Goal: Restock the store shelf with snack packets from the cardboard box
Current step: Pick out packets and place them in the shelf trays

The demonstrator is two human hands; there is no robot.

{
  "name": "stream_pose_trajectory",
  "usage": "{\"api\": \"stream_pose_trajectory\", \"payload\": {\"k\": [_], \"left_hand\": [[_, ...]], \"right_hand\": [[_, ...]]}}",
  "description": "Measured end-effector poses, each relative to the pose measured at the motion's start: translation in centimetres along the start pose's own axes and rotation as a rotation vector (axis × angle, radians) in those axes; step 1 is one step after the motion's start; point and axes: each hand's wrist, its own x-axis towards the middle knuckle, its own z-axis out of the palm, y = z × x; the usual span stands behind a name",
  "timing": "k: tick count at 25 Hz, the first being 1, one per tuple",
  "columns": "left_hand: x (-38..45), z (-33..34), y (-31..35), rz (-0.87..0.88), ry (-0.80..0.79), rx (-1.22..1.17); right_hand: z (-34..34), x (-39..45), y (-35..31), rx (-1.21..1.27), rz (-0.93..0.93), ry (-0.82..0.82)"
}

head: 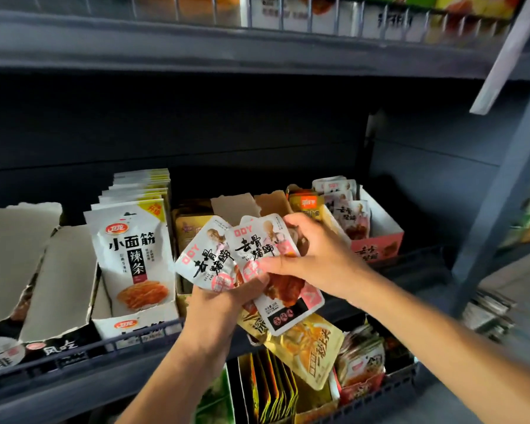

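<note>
Hands: left hand (227,296) and right hand (314,255) together grip a fan of snack packets (242,258).
Done: pink display box (377,243) on the shelf (410,264) is partly filled.
Left: placing the held packets.

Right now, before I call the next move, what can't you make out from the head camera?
- Packet count: the white-and-pink packets overlap in both hands; left hand and right hand cover parts.
- Cardboard supply box: not in frame.
- Pink display box: the right hand hides its front-left, so free room is unclear.
- Top shelf goods: blurred, cut by the upper edge.
- Far right items: blurred.
</note>
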Motion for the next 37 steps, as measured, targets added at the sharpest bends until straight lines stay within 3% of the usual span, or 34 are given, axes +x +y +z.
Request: {"api": "stream_pose_trajectory", "payload": {"k": [8, 10, 13, 15, 19, 22, 24, 26, 28, 30, 32, 34, 37], "left_hand": [[-0.3, 1.0, -0.4, -0.046, -0.016, -0.025], [0.2, 1.2, -0.4, -0.050, 0.021, -0.036], [1.1, 1.1, -0.4, -0.055, 0.054, -0.075], [1.6, 1.1, -0.6, -0.066, 0.056, -0.081], [2.1, 1.0, -1.1, -0.084, 0.021, -0.045], [2.3, 0.6, -1.3, -0.083, -0.030, -0.020], [2.3, 0.4, -1.4, -0.089, -0.047, -0.005], [2.2, 0.4, -1.5, -0.085, -0.058, 0.034], [2.2, 0.5, -1.6, -0.084, -0.068, 0.074], [2.2, 0.9, -1.6, -0.098, -0.082, 0.089], [1.9, 1.4, -1.5, -0.100, -0.093, 0.100], [1.6, 1.7, -1.3, -0.103, -0.095, 0.107], [1.4, 1.2, -0.9, -0.107, -0.093, 0.087]], "right_hand": [[-2.1, -0.3, 2.0, 0.566, 0.193, 0.205], [-3.6, 0.9, 2.4, 0.690, 0.229, 0.408], [-9.6, 3.9, 4.0, 0.881, 0.144, 0.883], [-12.9, 6.3, 5.8, 0.799, 0.149, 0.970], [-12.3, 10.2, 10.7, 0.400, 0.356, 0.751], [-11.2, 11.3, 12.2, 0.063, 0.401, 0.584], [-10.8, 10.9, 11.8, -0.216, 0.396, 0.611], [-9.5, 9.4, 9.8, -0.454, 0.227, 0.738], [-7.3, 7.3, 6.1, -0.413, -0.111, 0.693], [-4.8, 4.8, 1.2, -0.196, -0.243, 0.254], [-2.8, 3.2, -2.0, -0.186, -0.199, -0.148], [-2.0, 3.1, -2.8, -0.169, -0.205, -0.123], [-3.2, 3.7, -3.2, 0.149, -0.193, 0.218]]}}
